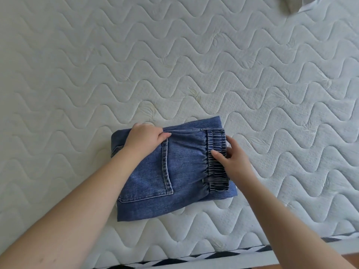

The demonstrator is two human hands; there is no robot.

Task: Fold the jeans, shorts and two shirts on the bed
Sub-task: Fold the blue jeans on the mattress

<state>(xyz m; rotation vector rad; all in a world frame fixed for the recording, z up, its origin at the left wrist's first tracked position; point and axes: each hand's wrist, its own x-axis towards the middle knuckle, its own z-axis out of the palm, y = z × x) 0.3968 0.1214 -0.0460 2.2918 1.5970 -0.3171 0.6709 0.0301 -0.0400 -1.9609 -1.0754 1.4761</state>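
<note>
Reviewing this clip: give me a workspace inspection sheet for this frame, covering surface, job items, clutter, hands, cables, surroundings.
Surface: white quilted mattress, bare.
Job's things: blue jeans folded into a compact rectangle near the front edge; back pocket and elastic waistband face up.
Clutter: pale fabric at the top right corner, kind unclear.
Hands: left hand pinches the jeans' far left part; right hand grips the waistband.
Cables: nothing seen.
Surroundings: black-and-white patterned strip below the mattress edge.
</note>
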